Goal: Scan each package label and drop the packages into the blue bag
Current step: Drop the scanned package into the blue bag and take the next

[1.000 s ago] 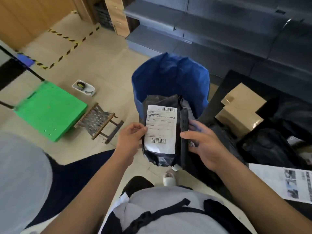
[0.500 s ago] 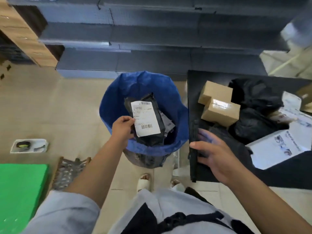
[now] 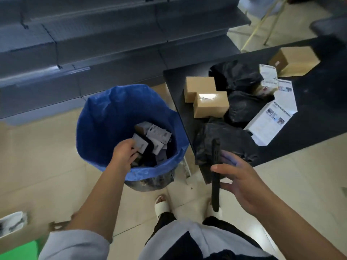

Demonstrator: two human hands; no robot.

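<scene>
Over the crinkled blue bag (image 3: 105,117), the left hand (image 3: 124,156) has dropped deeper than half a second ago, fingers curled on the glossy black package (image 3: 143,147) among the labelled parcels inside. Beside the matte table (image 3: 309,128), the right hand (image 3: 242,182) pinches a slim, rigid scanner (image 3: 215,184).

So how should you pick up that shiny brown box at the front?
Probably from above, fingers pinching the two long sides of the taped cardboard box. Its flat top is clear, while another box and a black bag crowd its back and right end.
</scene>
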